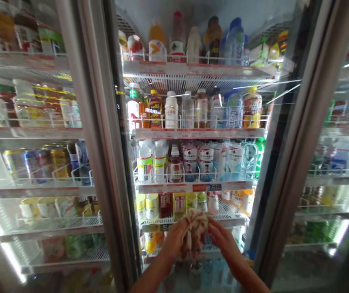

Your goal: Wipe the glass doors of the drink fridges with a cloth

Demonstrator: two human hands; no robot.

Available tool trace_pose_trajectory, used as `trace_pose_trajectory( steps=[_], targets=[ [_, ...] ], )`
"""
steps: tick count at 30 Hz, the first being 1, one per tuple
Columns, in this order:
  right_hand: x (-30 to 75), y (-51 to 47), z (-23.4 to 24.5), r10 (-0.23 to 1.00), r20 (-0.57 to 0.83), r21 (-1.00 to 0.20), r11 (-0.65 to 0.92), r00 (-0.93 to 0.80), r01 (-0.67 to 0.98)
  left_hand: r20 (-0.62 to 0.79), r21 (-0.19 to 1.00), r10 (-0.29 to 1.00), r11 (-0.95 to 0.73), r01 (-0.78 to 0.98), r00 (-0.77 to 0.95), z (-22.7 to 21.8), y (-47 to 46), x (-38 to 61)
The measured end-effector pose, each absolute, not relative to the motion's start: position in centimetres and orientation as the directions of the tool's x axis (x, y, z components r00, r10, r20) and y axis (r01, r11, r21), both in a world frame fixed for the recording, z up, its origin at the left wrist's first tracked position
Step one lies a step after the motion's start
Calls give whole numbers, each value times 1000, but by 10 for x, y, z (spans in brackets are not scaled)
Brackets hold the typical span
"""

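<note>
A crumpled, pale beige cloth [196, 230] is bunched up in front of the middle section of a drinks fridge. My left hand [176, 236] grips it from the left, fingers partly buried in the folds. On the other side, my right hand [220, 235] has its fingers bent against the cloth's right edge, and their tips are partly hidden. Behind the cloth, a lower shelf [233, 222] carries bottles with yellow, red and green labels.
Wire-fronted shelves hold several rows of bottled drinks, including a white bottle [171, 110] and an orange juice bottle [157, 42]. Metal door frames [93, 122] rise at left and right [302, 122]. Light streaks, seemingly reflections, cross the upper shelves.
</note>
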State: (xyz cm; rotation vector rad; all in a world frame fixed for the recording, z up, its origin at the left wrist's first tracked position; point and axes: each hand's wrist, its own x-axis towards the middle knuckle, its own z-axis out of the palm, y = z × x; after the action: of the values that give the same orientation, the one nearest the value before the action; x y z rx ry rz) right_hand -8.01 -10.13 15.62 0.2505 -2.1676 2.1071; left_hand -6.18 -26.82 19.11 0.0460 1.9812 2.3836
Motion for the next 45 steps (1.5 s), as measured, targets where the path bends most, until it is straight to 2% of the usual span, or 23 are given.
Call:
trace_pose_trajectory(
  steps=[2,4,7,10,12,15,18,20,22,24,25,27,28,30,32,34,36,38,40,41,43,44,45],
  targets=[
    [-76,-104,162,-116,148,-989,-4,-982,-149,-25,979,58,-200,-37,-998,185,-260,-53],
    [-72,-107,169,-63,121,-992,-32,-991,-119,-128,947,51,-289,-138,-990,174,-256,-48],
    [-70,-105,179,61,78,-995,-55,-995,-81,-325,830,109,-444,-339,-939,155,-264,-48],
    [-70,-99,186,54,73,-996,-53,-996,-76,-367,802,49,-489,-343,-929,145,-281,-53],
    [-69,-97,188,-12,60,-997,-51,-998,-59,-291,867,1,-422,-264,-957,144,-289,-54],
    [-63,-99,188,-139,14,-998,-62,-990,-5,-37,987,-54,-157,-29,-998,144,-286,-48],
    [-58,-105,182,-137,11,-993,-115,-990,4,211,971,-244,165,174,-947,141,-268,-38],
    [-57,-109,177,-144,8,-988,-153,-990,15,246,957,-252,214,194,-936,138,-256,-34],
    [-59,-109,174,-183,10,-994,-106,-983,9,152,980,-107,148,136,-982,138,-248,-33],
    [-63,-103,176,-141,70,-995,56,-988,-78,38,996,-7,77,38,-999,141,-246,-35],
    [-64,-99,178,-56,142,-976,157,-988,-149,2,999,-17,45,2,-1000,145,-247,-38],
    [-64,-90,182,119,375,-885,342,-919,-316,-56,998,-97,-15,-55,-994,153,-248,-47],
    [-62,-86,182,130,498,-814,412,-857,-410,-89,996,-125,-36,-85,-988,157,-247,-52],
    [-56,-86,178,-19,663,-654,472,-749,-591,-144,987,-104,-91,-135,-984,167,-241,-61],
    [-50,-95,168,-167,684,-585,457,-710,-671,-199,963,-24,-192,-191,-980,176,-230,-67],
    [-49,-104,160,-141,675,-612,440,-724,-657,-256,917,77,-297,-267,-964,185,-221,-69],
    [-56,-107,165,-78,686,-638,412,-723,-650,-271,903,156,-301,-307,-950,197,-221,-72],
    [-73,-96,193,-15,749,-601,403,-662,-690,-177,964,165,-170,-205,-970,212,-231,-78],
    [-100,-71,242,143,852,-508,458,-504,-729,21,996,24,89,23,-1000,230,-252,-86],
    [-116,-57,272,253,893,-449,501,-371,-740,165,957,-86,254,139,-983,238,-265,-91],
    [-149,-32,326,314,942,-297,623,-116,-724,530,749,-258,590,303,-807,247,-294,-102],
    [-164,-27,346,317,947,-259,678,-44,-688,714,582,-256,735,349,-652,249,-309,-109],
    [-177,-28,358,319,948,-244,721,-1,-648,859,379,-175,849,368,-481,248,-323,-116]
  ],
)
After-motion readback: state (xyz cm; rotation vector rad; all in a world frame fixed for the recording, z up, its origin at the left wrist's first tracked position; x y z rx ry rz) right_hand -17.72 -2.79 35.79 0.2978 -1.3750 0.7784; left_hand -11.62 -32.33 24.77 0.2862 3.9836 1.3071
